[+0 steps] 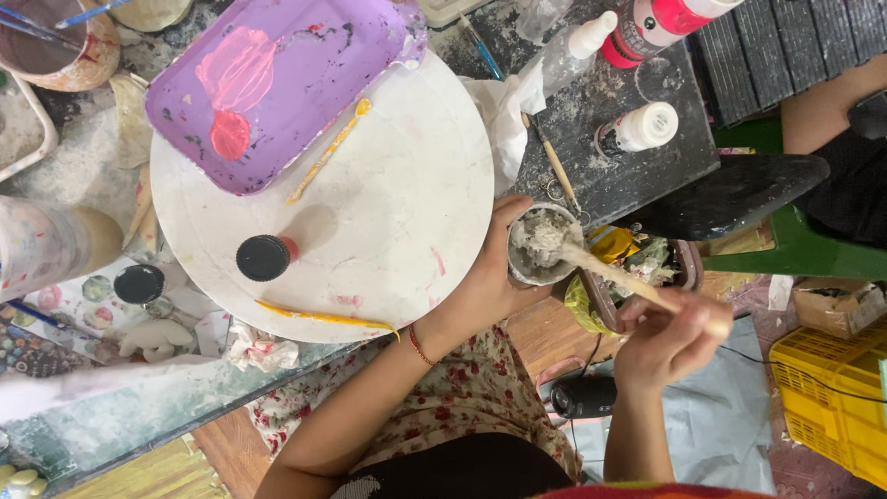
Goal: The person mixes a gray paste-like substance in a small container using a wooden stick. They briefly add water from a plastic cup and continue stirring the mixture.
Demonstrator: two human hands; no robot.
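My left hand [485, 277] grips a small round cup [540, 245] of whitish paste, held just off the right edge of a round white board [388, 203]. My right hand [665, 337] holds a wooden stick [614, 274] whose tip is sunk in the paste. A purple tray [286, 83] with pink and red paint rests tilted on the board's top left. A yellow-handled brush [328, 152] lies under its lower edge. A red bottle with a black cap [266, 257] stands on the board, and another yellow tool [323, 318] lies at the board's near rim.
Red and white squeeze bottles [647, 127] and loose brushes lie on a dark speckled surface [601, 176] at the back right. A paint-stained jar [46, 242] stands at the left, a brush cup [55, 46] at the top left. A yellow crate [832, 397] sits on the floor to the right.
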